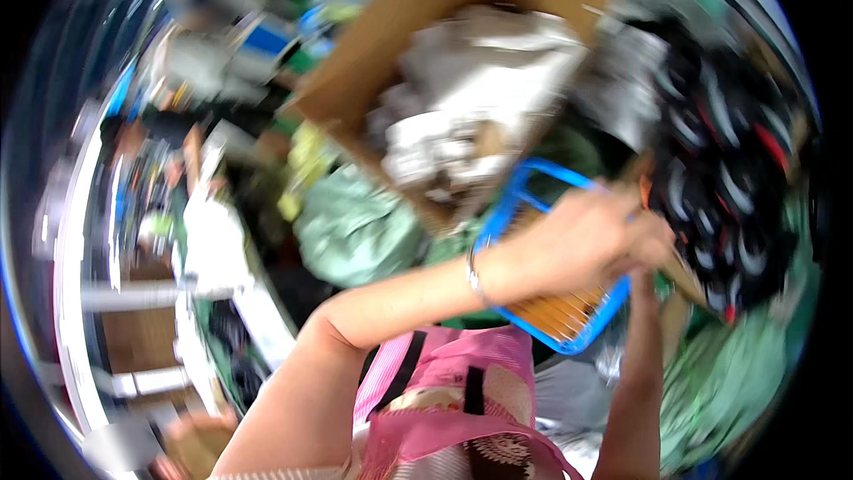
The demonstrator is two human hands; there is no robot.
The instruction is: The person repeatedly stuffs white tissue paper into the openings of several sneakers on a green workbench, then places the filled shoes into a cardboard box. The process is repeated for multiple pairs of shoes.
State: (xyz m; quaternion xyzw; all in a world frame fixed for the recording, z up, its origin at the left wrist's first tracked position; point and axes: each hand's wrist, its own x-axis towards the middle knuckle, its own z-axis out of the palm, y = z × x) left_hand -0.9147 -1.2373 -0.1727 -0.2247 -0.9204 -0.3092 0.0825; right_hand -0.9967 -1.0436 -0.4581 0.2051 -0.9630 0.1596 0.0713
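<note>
My left arm reaches across to the right, with a bracelet at the wrist. My left hand is over the right side of a blue-rimmed basket, its fingers bent but smeared by motion. My right hand is close against it, mostly covered, and its forearm rises from the lower right. What either hand holds, if anything, cannot be made out. Thin orange-brown pieces lie in the basket. Just right of the hands is a pile of black parts with grey and red details.
Ahead stands a large open cardboard box with crumpled white material inside. A pale green bag sits left of the basket, and green sheeting lies at the lower right. Other people and a white frame are on the left.
</note>
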